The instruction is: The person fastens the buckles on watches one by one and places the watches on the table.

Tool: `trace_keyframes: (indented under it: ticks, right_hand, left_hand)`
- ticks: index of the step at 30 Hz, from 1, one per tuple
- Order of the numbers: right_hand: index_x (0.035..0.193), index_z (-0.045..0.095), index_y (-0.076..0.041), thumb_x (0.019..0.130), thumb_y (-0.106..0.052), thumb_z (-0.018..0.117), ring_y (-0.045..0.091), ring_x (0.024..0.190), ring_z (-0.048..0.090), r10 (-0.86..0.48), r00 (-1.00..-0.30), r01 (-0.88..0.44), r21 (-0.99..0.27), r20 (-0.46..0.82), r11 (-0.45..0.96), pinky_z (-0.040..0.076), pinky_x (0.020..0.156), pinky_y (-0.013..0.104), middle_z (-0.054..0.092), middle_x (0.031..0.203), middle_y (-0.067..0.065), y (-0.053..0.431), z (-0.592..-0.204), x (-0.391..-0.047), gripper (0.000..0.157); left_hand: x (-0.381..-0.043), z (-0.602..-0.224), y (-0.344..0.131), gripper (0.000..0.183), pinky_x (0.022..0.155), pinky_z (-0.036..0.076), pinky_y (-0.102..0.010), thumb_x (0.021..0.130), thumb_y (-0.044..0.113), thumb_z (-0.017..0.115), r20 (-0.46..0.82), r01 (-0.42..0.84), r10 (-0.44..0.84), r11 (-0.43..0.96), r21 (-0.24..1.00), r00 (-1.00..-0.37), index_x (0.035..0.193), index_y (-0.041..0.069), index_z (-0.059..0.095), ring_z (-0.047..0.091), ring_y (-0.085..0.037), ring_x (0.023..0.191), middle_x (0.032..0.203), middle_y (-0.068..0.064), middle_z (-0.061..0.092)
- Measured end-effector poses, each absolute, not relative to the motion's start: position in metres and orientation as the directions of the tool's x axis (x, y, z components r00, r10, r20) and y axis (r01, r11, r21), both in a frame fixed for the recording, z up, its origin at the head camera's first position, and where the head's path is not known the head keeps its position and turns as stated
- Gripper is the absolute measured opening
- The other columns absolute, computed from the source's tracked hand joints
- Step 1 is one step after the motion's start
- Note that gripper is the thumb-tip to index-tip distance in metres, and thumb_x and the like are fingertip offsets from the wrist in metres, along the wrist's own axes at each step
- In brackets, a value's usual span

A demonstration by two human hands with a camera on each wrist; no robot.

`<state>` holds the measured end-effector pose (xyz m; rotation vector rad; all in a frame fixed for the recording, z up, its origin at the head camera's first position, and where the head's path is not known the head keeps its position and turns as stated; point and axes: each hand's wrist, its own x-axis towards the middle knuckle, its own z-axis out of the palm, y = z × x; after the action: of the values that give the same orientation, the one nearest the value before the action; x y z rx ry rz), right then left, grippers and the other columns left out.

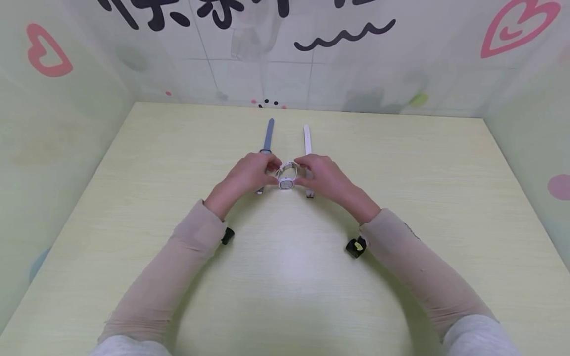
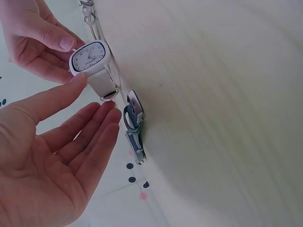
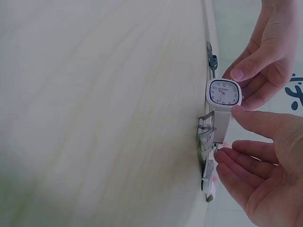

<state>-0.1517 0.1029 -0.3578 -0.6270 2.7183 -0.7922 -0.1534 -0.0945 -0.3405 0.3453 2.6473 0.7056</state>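
A white wristwatch (image 1: 286,184) with a squarish dial stands between the two hands in the head view, its strap looped behind the case. My left hand (image 1: 248,173) holds it from the left, with the thumb at the edge of the case (image 2: 89,56) and the fingers by the strap. From the other side my right hand (image 1: 328,177) does the same, its thumb at the case corner in the right wrist view. Beneath the left hand lies a watch with a blue strap (image 1: 269,134), partly covered. Under the right hand a watch with a pale strap (image 1: 308,138) lies stretched out, its middle hidden.
The light wooden table (image 1: 289,296) runs back to a white wall (image 1: 276,79) with black lettering and dots. Side panels with pink hearts (image 1: 49,52) border it. Small black devices (image 1: 356,246) sit at both wrists.
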Motion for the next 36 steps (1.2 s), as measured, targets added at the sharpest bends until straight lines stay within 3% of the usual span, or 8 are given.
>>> trace_keyframes:
  ticks: [9, 36]
  right_hand:
    - [0.140, 0.054, -0.002, 0.090, -0.024, 0.076, 0.029, 0.124, 0.060, -0.456, -0.883, -0.323, -0.563, -0.111, 0.761, 0.052, 0.105, 0.043, 0.061, 0.138, 0.015, 0.107, -0.355, -0.152, 0.058]
    - [0.136, 0.057, -0.001, 0.092, -0.020, 0.072, 0.032, 0.124, 0.060, -0.396, -0.917, -0.301, -0.571, -0.045, 0.764, 0.052, 0.105, 0.044, 0.061, 0.138, 0.017, 0.128, -0.349, -0.160, 0.050]
  left_hand:
    - [-0.150, -0.334, -0.093, 0.048, 0.107, 0.048, -0.041, 0.090, 0.017, 0.074, -0.292, 0.125, 0.318, 0.839, 0.529, -0.902, 0.135, 0.007, 0.059, 0.060, -0.025, 0.123, 0.131, -0.010, 0.065]
    - [-0.145, -0.328, -0.086, 0.044, 0.108, 0.049, -0.039, 0.093, 0.015, 0.071, -0.237, 0.138, 0.347, 0.778, 0.613, -0.907, 0.134, 0.006, 0.059, 0.060, -0.024, 0.125, 0.133, -0.010, 0.065]
